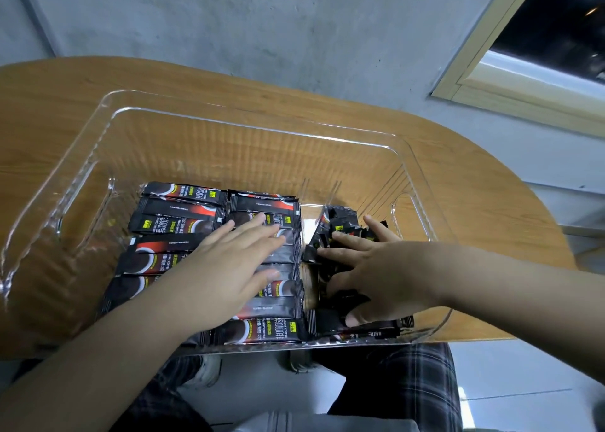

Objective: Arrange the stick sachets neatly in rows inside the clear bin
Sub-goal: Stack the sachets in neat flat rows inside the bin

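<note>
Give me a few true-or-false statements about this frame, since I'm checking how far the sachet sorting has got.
1. The left hand lies flat with straight fingers on the rows of sachets. True.
2. The clear bin sits on a bare metal table. False: it rests on a wooden table.
3. The right hand is on a jumbled pile of sachets at the bin's right side. True.
4. All the sachets already lie in neat rows. False: those on the right are in a loose heap.
5. The far part of the bin's floor is covered with sachets. False: the wood shows through there.
</note>
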Demonstrator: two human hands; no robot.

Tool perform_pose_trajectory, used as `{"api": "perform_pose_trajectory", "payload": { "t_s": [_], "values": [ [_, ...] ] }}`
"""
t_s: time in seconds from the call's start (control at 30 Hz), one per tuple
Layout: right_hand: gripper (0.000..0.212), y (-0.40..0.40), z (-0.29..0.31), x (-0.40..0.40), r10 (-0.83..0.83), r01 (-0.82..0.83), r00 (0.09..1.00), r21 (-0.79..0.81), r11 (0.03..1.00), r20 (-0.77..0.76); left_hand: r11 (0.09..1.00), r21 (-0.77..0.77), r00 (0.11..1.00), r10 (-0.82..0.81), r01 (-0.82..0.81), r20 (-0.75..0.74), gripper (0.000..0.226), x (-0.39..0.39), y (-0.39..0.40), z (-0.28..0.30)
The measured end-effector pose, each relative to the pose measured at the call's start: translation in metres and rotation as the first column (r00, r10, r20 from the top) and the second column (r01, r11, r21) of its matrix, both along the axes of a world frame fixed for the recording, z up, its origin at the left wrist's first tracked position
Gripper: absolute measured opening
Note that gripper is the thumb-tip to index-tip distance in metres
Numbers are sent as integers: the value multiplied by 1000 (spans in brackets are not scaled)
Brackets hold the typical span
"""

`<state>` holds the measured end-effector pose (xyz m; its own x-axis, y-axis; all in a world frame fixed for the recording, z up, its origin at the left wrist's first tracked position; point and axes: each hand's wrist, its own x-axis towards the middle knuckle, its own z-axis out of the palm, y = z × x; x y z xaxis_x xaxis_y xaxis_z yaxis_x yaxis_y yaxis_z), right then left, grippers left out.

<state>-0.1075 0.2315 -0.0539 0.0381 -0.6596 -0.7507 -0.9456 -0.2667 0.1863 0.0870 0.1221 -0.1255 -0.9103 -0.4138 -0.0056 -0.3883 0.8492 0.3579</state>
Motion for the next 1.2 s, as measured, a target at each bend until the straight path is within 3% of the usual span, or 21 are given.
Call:
{"api": "perform_pose_trajectory", "payload": {
  "t_s": [0.1,0.27,0.6,0.9,1.07,1.2],
  "values": [
    [65,0,2,-3,12,-12,1000,61,998,-1,1000,24,1000,6,-6,-12,103,0,0,-1],
    [73,-8,5,-8,-30,24,999,155,988,40,1000,20,1000,17,-17,10,87,-2,1,2],
    [84,-12,7,-6,28,-43,995,156,987,98,998,55,1000,-1,1,10,95,-1,-2,1],
    [116,-10,-5,0,172,-155,981,175,972,-85,997,75,1000,-17,15,21,94,0,-2,-1],
    [114,-7,-9,5,187,-161,973,177,971,-139,996,90,998,-29,25,47,98,2,-2,-2],
    [110,-7,-13,5,164,-138,972,156,978,-166,987,141,992,-90,77,91,81,3,1,2]
  ]
}}
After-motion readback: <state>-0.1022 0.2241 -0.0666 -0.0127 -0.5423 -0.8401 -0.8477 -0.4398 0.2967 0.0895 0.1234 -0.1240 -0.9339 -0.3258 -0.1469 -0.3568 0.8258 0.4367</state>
